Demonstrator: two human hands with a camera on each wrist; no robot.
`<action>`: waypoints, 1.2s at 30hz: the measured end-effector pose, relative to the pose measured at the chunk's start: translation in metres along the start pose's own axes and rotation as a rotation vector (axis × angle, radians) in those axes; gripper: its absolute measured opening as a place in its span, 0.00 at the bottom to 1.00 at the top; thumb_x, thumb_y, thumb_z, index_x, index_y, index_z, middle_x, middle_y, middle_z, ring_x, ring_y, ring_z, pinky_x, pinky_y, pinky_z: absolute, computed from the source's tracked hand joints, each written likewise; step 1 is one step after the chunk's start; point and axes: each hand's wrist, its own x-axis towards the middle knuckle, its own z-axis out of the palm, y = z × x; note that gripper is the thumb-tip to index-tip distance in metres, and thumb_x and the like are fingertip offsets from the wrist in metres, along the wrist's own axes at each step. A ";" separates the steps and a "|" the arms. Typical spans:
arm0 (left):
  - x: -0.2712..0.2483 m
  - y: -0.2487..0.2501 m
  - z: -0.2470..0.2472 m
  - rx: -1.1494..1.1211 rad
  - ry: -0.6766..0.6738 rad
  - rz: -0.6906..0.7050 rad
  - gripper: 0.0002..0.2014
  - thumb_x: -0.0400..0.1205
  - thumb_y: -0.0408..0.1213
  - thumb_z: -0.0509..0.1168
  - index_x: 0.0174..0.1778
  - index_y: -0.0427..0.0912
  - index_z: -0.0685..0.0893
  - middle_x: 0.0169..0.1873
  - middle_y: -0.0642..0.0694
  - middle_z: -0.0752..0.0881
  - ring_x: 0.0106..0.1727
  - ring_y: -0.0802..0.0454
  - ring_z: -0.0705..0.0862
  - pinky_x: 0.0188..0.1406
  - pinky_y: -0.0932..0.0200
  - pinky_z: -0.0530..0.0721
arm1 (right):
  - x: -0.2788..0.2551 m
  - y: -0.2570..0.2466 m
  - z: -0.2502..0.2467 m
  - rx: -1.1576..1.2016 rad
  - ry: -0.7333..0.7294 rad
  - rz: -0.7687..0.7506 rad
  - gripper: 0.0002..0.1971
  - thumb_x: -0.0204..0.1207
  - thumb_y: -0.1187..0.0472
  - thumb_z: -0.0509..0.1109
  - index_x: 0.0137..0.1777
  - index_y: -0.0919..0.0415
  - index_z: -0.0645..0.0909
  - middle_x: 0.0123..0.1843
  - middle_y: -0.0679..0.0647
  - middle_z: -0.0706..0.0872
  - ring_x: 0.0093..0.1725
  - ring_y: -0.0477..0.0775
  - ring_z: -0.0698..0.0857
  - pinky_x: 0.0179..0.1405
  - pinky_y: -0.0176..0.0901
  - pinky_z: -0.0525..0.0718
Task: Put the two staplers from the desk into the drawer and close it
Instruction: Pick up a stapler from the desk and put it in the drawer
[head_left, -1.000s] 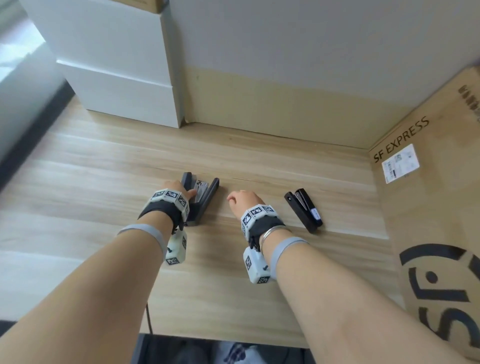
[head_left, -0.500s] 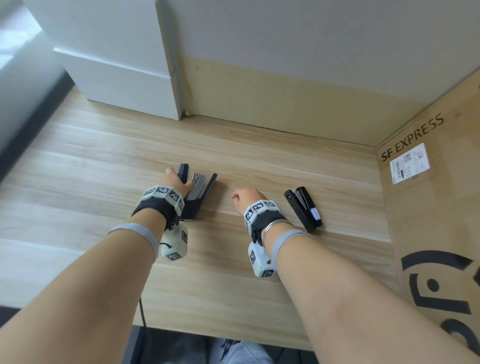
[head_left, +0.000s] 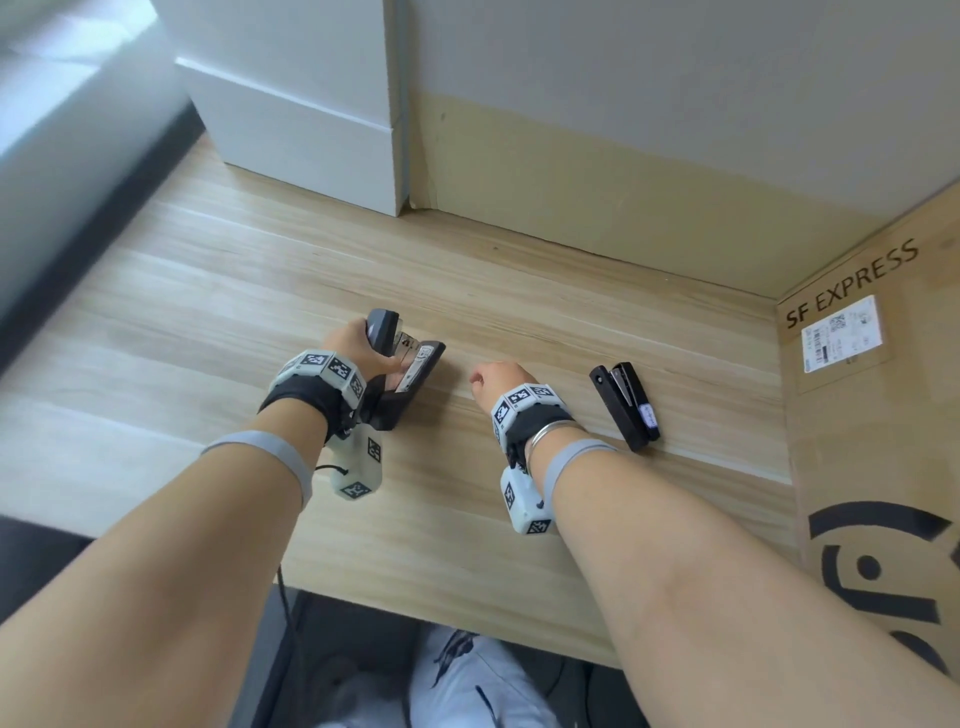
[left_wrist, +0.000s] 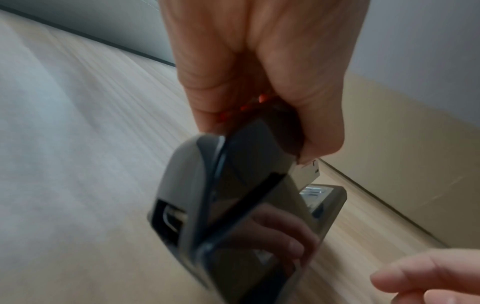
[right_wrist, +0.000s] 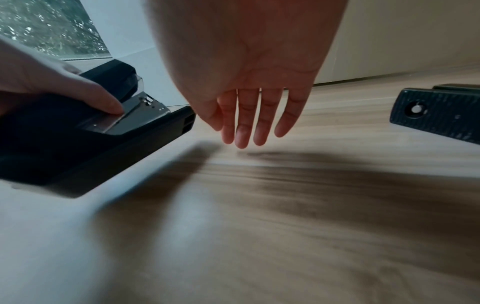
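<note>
A large grey and black stapler (head_left: 402, 371) (left_wrist: 233, 205) (right_wrist: 91, 133) is tilted up off the wooden desk (head_left: 234, 291), and my left hand (head_left: 353, 345) (left_wrist: 259, 102) grips its top arm, thumb on the metal magazine. My right hand (head_left: 498, 379) (right_wrist: 254, 115) hovers just above the desk between the two staplers, fingers straight and holding nothing. A small black stapler (head_left: 626, 405) (right_wrist: 439, 111) lies on its side to the right of that hand. No drawer shows in any view.
A white cabinet (head_left: 296, 104) stands at the back left against the wall. A big cardboard box (head_left: 878, 441) marked SF EXPRESS walls off the desk's right side. The desk's front edge (head_left: 441, 618) runs below my forearms, with dark floor underneath.
My left hand has closed round the large stapler and tilted it up off the desk. The right hand has barely moved. The small stapler lies where it was.
</note>
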 end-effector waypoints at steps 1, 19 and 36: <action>-0.006 -0.006 -0.006 -0.018 0.010 0.009 0.24 0.71 0.42 0.73 0.59 0.34 0.78 0.46 0.42 0.82 0.46 0.46 0.79 0.49 0.52 0.80 | -0.002 -0.007 0.002 -0.003 0.006 -0.006 0.17 0.82 0.63 0.56 0.64 0.57 0.83 0.64 0.59 0.86 0.63 0.63 0.84 0.60 0.48 0.83; -0.156 -0.243 -0.100 -0.127 0.320 -0.176 0.17 0.71 0.39 0.70 0.52 0.39 0.75 0.44 0.42 0.81 0.44 0.43 0.77 0.44 0.55 0.73 | -0.062 -0.174 0.096 -0.129 0.127 -0.146 0.21 0.81 0.63 0.60 0.73 0.54 0.74 0.74 0.57 0.73 0.74 0.61 0.72 0.73 0.53 0.69; -0.173 -0.410 -0.009 -0.070 0.162 -0.441 0.18 0.70 0.40 0.70 0.49 0.39 0.70 0.43 0.39 0.82 0.44 0.38 0.80 0.45 0.49 0.81 | -0.056 -0.223 0.176 -0.118 0.278 -0.139 0.29 0.83 0.55 0.54 0.84 0.47 0.52 0.87 0.47 0.49 0.87 0.54 0.47 0.84 0.60 0.47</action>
